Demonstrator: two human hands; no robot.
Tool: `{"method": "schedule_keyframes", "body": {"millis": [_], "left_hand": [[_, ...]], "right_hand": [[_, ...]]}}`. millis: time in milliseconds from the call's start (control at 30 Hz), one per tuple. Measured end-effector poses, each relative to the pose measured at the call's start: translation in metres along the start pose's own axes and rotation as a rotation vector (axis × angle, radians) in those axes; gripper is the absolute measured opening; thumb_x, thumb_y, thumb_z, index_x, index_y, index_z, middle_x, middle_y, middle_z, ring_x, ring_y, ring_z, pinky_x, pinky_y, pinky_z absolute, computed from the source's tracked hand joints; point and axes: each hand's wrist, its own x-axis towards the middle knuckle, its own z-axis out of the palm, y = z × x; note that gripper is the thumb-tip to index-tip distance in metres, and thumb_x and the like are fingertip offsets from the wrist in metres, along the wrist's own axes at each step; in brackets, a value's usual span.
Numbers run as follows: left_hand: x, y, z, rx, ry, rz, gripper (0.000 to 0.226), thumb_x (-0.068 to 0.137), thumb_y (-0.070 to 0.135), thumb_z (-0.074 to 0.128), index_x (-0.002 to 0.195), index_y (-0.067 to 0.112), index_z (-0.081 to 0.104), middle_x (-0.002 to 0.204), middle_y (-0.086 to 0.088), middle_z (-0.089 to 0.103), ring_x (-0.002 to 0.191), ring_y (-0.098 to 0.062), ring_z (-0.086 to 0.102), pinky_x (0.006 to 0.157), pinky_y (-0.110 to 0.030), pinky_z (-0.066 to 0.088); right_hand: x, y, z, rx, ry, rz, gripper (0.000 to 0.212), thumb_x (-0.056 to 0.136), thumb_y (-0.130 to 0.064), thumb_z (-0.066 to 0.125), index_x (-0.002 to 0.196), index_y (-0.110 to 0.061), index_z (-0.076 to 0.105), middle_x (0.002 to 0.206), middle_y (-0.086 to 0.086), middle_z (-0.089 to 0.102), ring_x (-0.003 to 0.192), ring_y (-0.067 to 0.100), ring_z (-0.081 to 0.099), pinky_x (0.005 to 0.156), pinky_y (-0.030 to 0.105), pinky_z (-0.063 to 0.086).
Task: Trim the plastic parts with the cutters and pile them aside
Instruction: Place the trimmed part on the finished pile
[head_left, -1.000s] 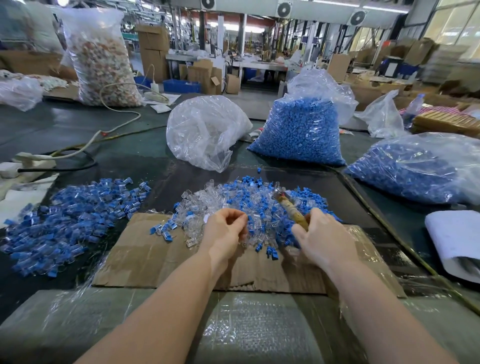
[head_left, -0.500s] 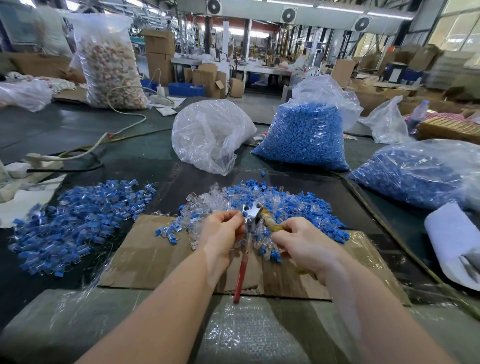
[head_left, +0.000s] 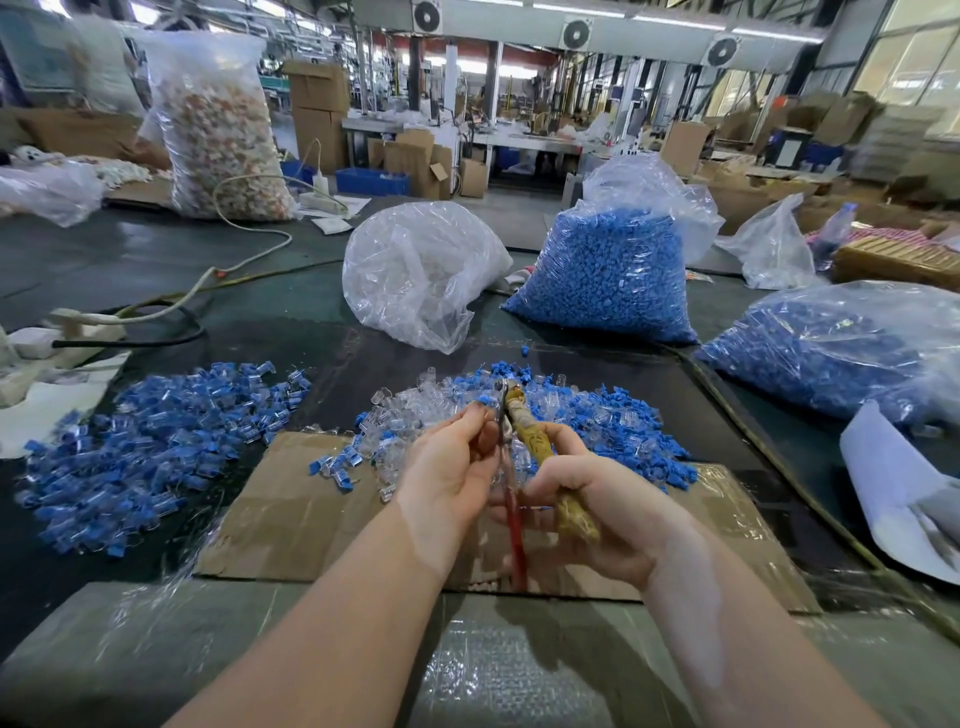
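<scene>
Head view, left to right: two loose piles on the worktop, trimmed parts (head_left: 156, 447) near its left edge, untrimmed heap (head_left: 587, 415) centre. Your left hand (head_left: 447, 478) pinches one blue part (head_left: 485, 400). Your right hand (head_left: 597, 499) grips one pair of cutters (head_left: 511, 457), long axis pointing away, tip at the part.

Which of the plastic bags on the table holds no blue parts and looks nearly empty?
The clear crumpled bag in the middle, left of the upright bag of blue parts.
</scene>
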Motion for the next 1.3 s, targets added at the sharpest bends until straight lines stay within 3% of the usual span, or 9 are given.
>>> {"method": "schedule_keyframes", "body": {"millis": [67,133,233,400,600,900,1100,1233,1300], "left_hand": [[-0.001,0.0,0.0,0.097,0.006,0.028,0.011,0.092,0.006,0.052,0.083,0.005,0.058,0.065,-0.003,0.059,0.052,-0.005,0.053,0.056,-0.022,0.05],[0.001,0.0,-0.003,0.254,0.038,0.098,0.011,0.091,0.008,0.054,0.082,0.01,0.06,0.061,0.001,0.06,0.054,-0.006,0.053,0.061,-0.024,0.045],[0.004,0.001,-0.011,0.411,0.081,0.188,0.011,0.091,0.009,0.057,0.081,0.011,0.06,0.064,0.001,0.059,0.052,-0.004,0.053,0.054,-0.018,0.047],[0.007,0.004,-0.016,0.527,0.098,0.229,0.01,0.09,0.006,0.057,0.081,0.009,0.059,0.063,-0.001,0.058,0.045,-0.002,0.052,0.043,-0.013,0.045],[0.018,0.01,-0.019,0.652,0.127,0.256,0.014,0.09,0.005,0.058,0.077,0.008,0.059,0.064,-0.003,0.056,0.054,-0.009,0.051,0.043,-0.015,0.045],[0.027,0.014,-0.024,0.641,0.138,0.225,0.013,0.088,0.002,0.059,0.076,0.005,0.06,0.061,-0.006,0.057,0.04,-0.004,0.052,0.042,-0.016,0.046],[0.025,0.013,-0.024,0.6,0.155,0.21,0.011,0.087,0.002,0.06,0.077,0.005,0.062,0.065,-0.006,0.059,0.047,-0.008,0.054,0.045,-0.017,0.048],[0.02,0.011,-0.023,0.594,0.157,0.214,0.009,0.088,0.002,0.059,0.081,0.003,0.064,0.067,-0.007,0.06,0.05,-0.008,0.053,0.045,-0.016,0.048],[0.018,0.011,-0.023,0.599,0.16,0.224,0.01,0.089,0.003,0.058,0.081,0.004,0.064,0.067,-0.006,0.06,0.052,-0.008,0.053,0.045,-0.015,0.048]], "right_hand": [[0.0,0.001,-0.002,-0.076,0.057,-0.006,0.057,0.075,0.014,0.041,0.11,-0.03,0.05,0.089,0.018,0.065,0.083,0.03,0.061,0.08,0.058,0.049],[0.002,0.003,-0.005,-0.23,0.167,-0.01,0.061,0.071,0.015,0.041,0.109,-0.033,0.048,0.084,0.016,0.064,0.078,0.028,0.061,0.075,0.052,0.051],[0.008,0.008,-0.008,-0.417,0.27,0.006,0.061,0.068,0.013,0.041,0.114,-0.028,0.043,0.092,0.017,0.063,0.081,0.028,0.061,0.08,0.048,0.053],[0.011,0.008,-0.009,-0.507,0.241,0.066,0.04,0.064,0.01,0.04,0.088,-0.019,0.053,0.082,0.011,0.054,0.078,0.027,0.055,0.069,0.038,0.045],[0.009,0.002,-0.009,-0.543,0.188,0.109,0.052,0.061,0.009,0.042,0.096,-0.025,0.061,0.085,0.012,0.053,0.078,0.025,0.052,0.07,0.04,0.039],[0.01,-0.007,-0.005,-0.643,0.158,0.112,0.049,0.067,0.006,0.048,0.095,-0.032,0.062,0.093,0.012,0.052,0.085,0.025,0.05,0.071,0.038,0.043],[0.011,-0.007,-0.002,-0.757,0.171,0.099,0.042,0.068,0.003,0.046,0.101,-0.021,0.056,0.092,0.013,0.055,0.083,0.026,0.049,0.069,0.039,0.037],[0.011,-0.006,0.0,-0.824,0.199,0.091,0.034,0.071,0.001,0.046,0.087,-0.027,0.051,0.088,0.012,0.056,0.077,0.025,0.05,0.067,0.038,0.036],[0.01,-0.005,0.002,-0.819,0.204,0.075,0.033,0.074,0.0,0.048,0.09,-0.029,0.051,0.084,0.01,0.053,0.071,0.022,0.048,0.062,0.034,0.035]]}}
